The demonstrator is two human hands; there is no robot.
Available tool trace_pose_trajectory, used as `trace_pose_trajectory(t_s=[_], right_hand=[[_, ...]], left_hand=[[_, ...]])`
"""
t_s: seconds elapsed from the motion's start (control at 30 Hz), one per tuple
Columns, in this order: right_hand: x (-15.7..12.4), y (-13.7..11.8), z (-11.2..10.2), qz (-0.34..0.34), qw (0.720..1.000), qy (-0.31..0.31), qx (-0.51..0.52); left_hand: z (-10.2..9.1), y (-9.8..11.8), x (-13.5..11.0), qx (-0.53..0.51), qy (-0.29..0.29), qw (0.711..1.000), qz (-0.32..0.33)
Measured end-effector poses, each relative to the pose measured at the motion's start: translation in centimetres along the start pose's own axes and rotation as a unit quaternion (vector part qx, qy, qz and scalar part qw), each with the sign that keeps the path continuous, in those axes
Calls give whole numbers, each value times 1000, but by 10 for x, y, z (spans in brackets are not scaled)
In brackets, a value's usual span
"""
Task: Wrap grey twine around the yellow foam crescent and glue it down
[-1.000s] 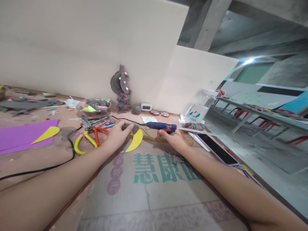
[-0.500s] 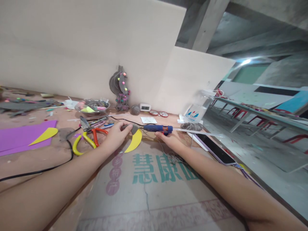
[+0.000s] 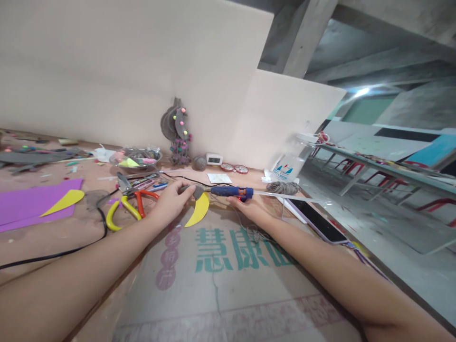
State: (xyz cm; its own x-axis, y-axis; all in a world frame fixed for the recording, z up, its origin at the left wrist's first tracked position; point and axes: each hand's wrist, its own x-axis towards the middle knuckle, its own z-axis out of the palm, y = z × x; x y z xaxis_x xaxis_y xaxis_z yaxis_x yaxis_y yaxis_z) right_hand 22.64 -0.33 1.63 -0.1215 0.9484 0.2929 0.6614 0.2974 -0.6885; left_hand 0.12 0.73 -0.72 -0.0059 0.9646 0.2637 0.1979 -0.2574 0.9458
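Note:
My left hand [image 3: 178, 197] pinches the upper end of a crescent-shaped piece [image 3: 199, 209], grey at the top and yellow below. A blue glue gun [image 3: 228, 191] lies sideways in my right hand [image 3: 247, 205], its nozzle pointing left and close to the grey part of the crescent. From the gun's back end a long clear glue stick [image 3: 285, 195] sticks out to the right. Both hands hover over a printed cardboard sheet [image 3: 178, 294]. Thin grey yarn trails below my right hand, and the fingers under the gun are partly hidden.
Left of my arm lie yellow-handled pliers [image 3: 124, 213], orange-handled pliers [image 3: 140, 202] and purple sheets [image 3: 35, 204] with a yellow cutout. A bowl [image 3: 135, 164], a decorated grey hanging piece [image 3: 178, 133] and a plastic jug [image 3: 292, 159] stand behind. At right are a yarn skein [image 3: 283, 187] and phone [image 3: 317, 218].
The whole view has shifted very slightly. Both hands keep their holds, with the glue gun's nozzle still beside the crescent.

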Motion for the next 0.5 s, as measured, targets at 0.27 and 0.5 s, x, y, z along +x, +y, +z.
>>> trace_pose_trajectory(t_s=[0.27, 0.5], right_hand=[[2, 3, 1, 0, 1000, 3, 1], [2, 3, 2, -4, 1000, 7, 5]], left_hand=[[-1, -2, 1, 0, -17, 1000, 4], [0, -4, 1, -5, -21, 1000, 2]])
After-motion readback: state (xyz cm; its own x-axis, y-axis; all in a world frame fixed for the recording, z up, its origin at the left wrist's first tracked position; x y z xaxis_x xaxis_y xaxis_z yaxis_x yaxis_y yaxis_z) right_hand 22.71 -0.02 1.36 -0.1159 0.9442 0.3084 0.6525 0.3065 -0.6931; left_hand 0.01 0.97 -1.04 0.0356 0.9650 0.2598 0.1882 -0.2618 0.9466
